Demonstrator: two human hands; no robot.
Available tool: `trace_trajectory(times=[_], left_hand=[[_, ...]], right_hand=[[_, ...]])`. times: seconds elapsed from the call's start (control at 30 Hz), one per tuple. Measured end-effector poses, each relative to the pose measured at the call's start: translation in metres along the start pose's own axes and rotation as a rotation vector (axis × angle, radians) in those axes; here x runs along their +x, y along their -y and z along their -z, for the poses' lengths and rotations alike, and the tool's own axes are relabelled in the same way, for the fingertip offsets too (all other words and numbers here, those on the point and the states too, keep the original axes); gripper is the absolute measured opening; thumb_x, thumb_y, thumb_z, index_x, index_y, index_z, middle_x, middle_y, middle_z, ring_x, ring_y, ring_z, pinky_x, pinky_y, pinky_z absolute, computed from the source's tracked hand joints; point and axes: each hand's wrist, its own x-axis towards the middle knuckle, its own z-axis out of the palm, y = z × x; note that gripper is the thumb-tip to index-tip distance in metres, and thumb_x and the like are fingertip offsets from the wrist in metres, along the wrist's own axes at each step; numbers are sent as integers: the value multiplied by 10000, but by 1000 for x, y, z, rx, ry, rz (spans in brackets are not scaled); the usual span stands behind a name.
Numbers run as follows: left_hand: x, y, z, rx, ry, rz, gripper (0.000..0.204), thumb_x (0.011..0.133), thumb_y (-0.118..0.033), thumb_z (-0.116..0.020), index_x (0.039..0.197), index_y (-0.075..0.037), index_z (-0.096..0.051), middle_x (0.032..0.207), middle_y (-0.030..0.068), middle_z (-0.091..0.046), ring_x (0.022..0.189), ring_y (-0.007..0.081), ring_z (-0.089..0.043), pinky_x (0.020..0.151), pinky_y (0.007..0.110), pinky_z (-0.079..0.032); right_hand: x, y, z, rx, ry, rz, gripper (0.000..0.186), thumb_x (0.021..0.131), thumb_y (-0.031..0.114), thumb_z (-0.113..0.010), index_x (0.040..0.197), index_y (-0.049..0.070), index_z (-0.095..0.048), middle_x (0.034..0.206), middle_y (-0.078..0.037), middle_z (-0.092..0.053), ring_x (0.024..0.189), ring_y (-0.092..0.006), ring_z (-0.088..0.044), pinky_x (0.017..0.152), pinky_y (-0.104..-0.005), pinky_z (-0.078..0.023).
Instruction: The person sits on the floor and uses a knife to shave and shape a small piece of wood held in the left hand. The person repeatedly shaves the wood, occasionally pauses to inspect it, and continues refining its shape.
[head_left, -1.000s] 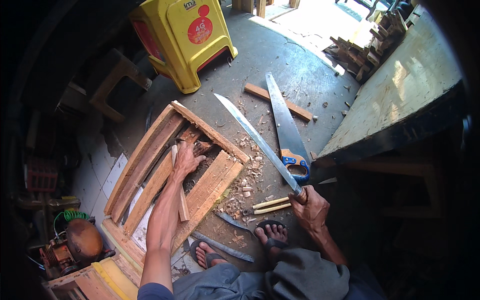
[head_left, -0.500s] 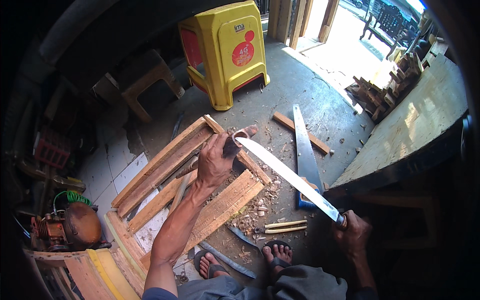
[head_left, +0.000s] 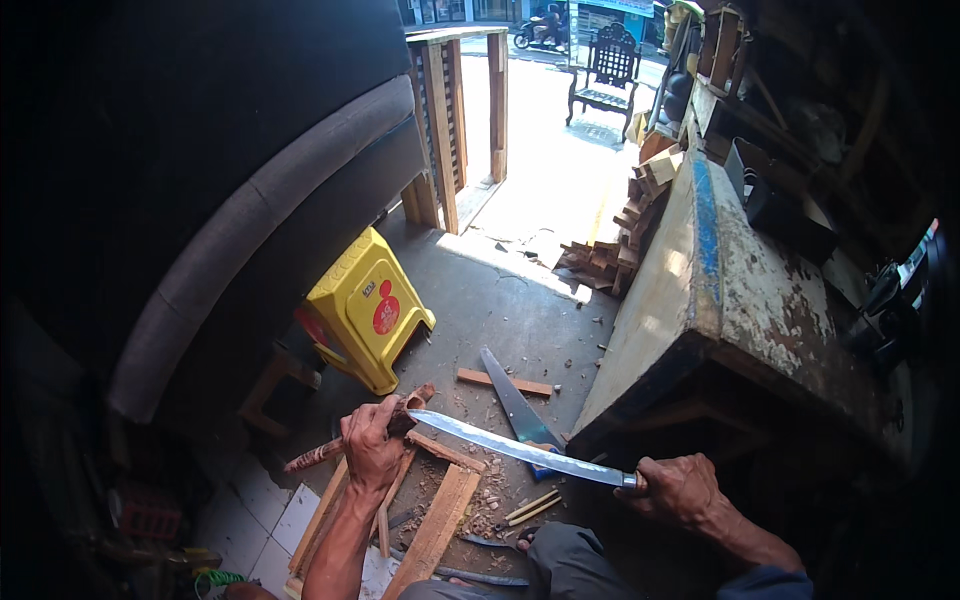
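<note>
While our right hand (head_left: pixel 685 490) is closed round the grip of a long knife (head_left: pixel 520 448), our left hand (head_left: pixel 372 445) has its fingers wrapped about a brown, sheath-like piece (head_left: pixel 316 456). That piece runs slantwise through the left fist: its banded end sticks out to the left of the fingers and towards us, and its broader, hollow-looking end pokes out beyond them on the right. From the right fingers the blade reaches leftward and slightly away from us, its tip just beside that broader end, so the tip lies nearest the left hand; whether it touches, overlaps or enters the opening, we cannot tell. The two long axes do not line up but meet at an angle at the left fingers. Between the hands, past the blade, lies a handsaw (head_left: pixel 512 400); on our side of the blade is a yellow-handled tool (head_left: pixel 533 508), and under the left fingers, towards us, a wooden frame (head_left: pixel 440 520). As for markings, the yellow stool (head_left: pixel 350 300) beyond the left fingers carries a red disc (head_left: pixel 386 318) with pale lettering, a smaller red spot above it and a little dark print; on the blade we can make out no writing.
</note>
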Motion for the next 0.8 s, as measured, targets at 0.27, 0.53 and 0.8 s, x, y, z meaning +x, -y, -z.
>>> trace_trajectory(times=[0.27,0.53,0.8], left_hand=[[88,-125,148,-103,112,-217,443,774,-132,-757,1211,-117,-683,914,117,-632,852,338,-640,772,463,-484],[129,-216,310,-223,119,-149,533,719,-115,-609,1241,-27,-671,968,199,-643,905,374,-645,812,436,-531],[100,-276,346,-361,272,-360,408,811,-96,-733,1215,-66,-688,949,168,-664,899,368,-650,806,439,-533]], right_hand=[[-108,22,264,-23,156,-115,320,902,426,-667,887,109,-629,688,-118,-694,631,-327,-706,541,-458,-522],[-211,75,347,22,-39,-171,321,852,377,-729,919,100,-581,737,-87,-707,663,-305,-719,573,-456,-545],[-348,149,365,201,96,-511,268,839,319,-738,1004,125,-658,844,-98,-732,843,-304,-743,765,-445,-559]])
